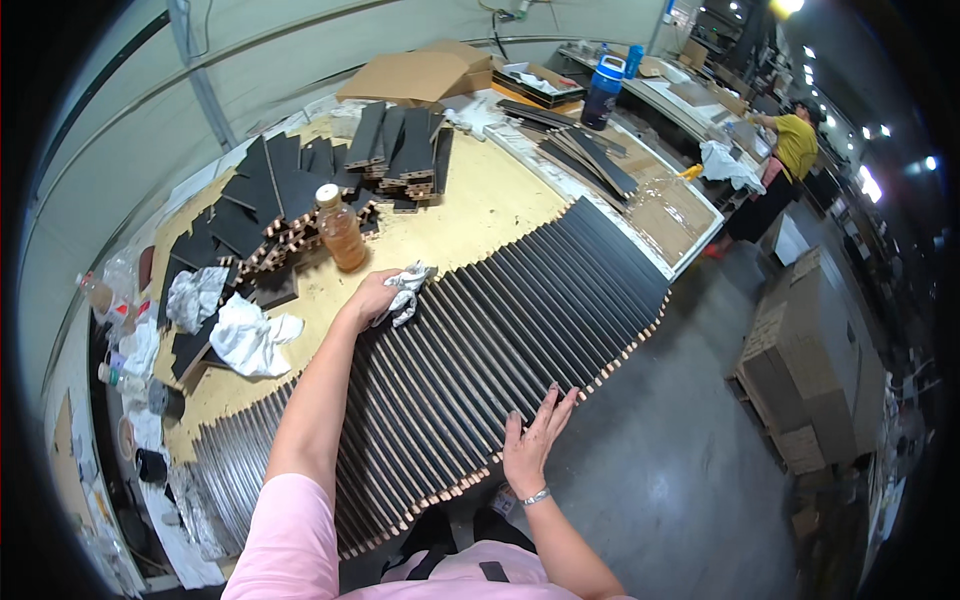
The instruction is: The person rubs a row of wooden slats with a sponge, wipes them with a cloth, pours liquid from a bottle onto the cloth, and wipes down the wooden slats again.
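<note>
A long row of dark wooden slats (470,355) lies side by side across the table, pale ends showing along the near edge. My left hand (370,300) is closed around a crumpled white rag (408,290) at the far ends of the slats. With fingers spread, my right hand (533,445) rests on the near ends and holds nothing. Beyond my left hand stands a capped bottle of amber liquid (343,240). Piles of dark boards (262,190) lie at the far left, and stacked boards (400,145) are behind the bottle. Another white rag (252,335) lies left of my forearm.
The pale yellow tabletop (490,195) extends beyond the row. Flat cardboard (405,78) and a large blue jug (603,95) stand at the back. Large cartons (815,350) sit on the floor at right. A person in a yellow top (795,150) works at a far bench.
</note>
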Demonstrator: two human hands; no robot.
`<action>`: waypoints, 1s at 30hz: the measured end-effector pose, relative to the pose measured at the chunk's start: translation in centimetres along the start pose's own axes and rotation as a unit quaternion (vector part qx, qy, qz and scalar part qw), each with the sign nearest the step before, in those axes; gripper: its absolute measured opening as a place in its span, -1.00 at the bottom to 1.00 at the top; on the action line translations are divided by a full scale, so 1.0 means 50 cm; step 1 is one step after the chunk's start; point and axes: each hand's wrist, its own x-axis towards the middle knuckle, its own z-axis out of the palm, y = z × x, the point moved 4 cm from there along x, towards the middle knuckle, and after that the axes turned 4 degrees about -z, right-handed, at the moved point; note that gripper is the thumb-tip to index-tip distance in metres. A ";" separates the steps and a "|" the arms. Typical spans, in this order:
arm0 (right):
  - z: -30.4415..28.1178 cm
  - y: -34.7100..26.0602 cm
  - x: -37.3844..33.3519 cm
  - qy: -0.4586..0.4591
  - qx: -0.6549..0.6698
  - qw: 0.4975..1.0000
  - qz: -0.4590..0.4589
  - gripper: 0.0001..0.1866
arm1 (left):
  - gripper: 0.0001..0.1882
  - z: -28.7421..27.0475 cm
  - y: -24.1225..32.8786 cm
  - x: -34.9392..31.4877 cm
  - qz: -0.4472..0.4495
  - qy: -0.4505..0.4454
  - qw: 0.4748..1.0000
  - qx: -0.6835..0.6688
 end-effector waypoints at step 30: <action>0.069 -0.211 -0.137 -0.215 -0.187 0.945 -0.157 0.45 | -0.59 -0.221 -0.026 -0.358 0.357 0.296 0.812 0.354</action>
